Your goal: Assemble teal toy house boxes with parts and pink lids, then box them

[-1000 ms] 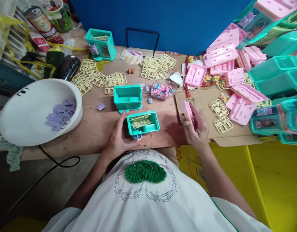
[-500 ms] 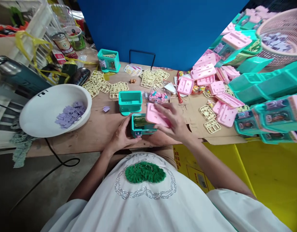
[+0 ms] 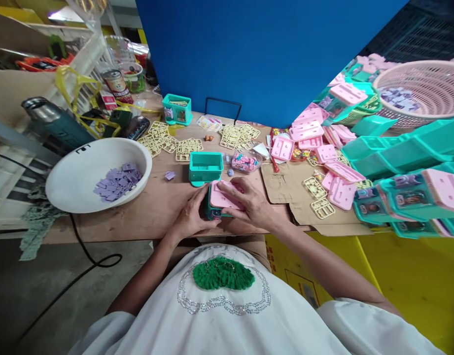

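My left hand (image 3: 192,214) is closed around the left side of a small teal plastic box (image 3: 211,213) near the table's front edge. Over the box's top lies a pink plastic lid (image 3: 224,195), gripped at its right side by my right hand (image 3: 251,202). Whether the lid is fully seated cannot be seen under my fingers. Just behind stands a second teal box (image 3: 206,166), open at the top. A clear tray of small pink and blue pieces (image 3: 246,161) is beyond my right hand, with a small round bluish piece (image 3: 230,172) in front of it.
A white bowl (image 3: 67,177) of purple pieces stands at left, near a thermos (image 3: 52,118). Cream part frames (image 3: 190,149) lie along the back. Pink lids (image 3: 341,192) and stacked teal boxes (image 3: 407,197) crowd the right. A blue panel (image 3: 263,59) rises behind.
My right hand has brought the pink lid left and down onto the teal box, covering its open top. My left hand still holds the box. The view has shifted slightly.
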Demonstrator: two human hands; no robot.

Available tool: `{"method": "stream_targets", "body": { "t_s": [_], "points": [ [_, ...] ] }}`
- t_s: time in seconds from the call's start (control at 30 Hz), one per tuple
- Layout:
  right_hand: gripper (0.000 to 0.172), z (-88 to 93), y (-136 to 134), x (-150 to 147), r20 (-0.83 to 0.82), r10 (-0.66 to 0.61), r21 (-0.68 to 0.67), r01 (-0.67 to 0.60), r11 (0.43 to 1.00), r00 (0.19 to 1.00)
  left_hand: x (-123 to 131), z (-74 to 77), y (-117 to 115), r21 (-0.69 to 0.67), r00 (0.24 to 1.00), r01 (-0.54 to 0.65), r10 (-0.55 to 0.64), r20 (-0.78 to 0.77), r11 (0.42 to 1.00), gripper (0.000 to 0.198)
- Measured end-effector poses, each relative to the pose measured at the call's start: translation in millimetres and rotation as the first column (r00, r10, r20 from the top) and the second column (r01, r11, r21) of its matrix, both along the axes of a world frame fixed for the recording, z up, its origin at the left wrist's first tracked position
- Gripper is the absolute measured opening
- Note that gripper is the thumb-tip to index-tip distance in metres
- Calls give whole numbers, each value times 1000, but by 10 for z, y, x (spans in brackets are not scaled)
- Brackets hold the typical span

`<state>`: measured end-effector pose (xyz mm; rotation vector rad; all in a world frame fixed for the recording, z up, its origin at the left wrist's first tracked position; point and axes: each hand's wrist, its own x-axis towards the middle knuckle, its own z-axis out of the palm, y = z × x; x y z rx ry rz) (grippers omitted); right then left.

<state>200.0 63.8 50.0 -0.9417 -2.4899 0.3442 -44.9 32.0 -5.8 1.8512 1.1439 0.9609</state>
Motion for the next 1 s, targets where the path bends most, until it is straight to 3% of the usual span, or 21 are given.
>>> {"method": "stream_targets", "body": {
  "t_s": [0.4,0.63,0.77,0.87,0.93,1.0],
  "points": [
    [64,32,-51,-56,76,0,-22,2,1000,997,-6,-41,14,8,1000,6,-6,-18,1000,108],
    [70,-67,25,-41,-16,104,16,-104,994,994,-13,-44,8,-28,1000,-4,5,25,1000,102],
    [69,-129,47,-34,-49,103,1,-103,995,993,-34,-35,38,-152,980,40,-9,199,988,103],
    [73,-160,49,-29,-78,115,-61,-120,991,990,25,40,98,-313,893,126,30,449,941,84],
    [83,-188,35,-3,-182,76,-154,-105,982,980,108,97,136,-371,857,75,130,499,926,68],
    [87,-226,3,55,-326,-102,-286,4,958,940,192,131,157,-387,853,-27,223,471,922,60]
  ]
}}
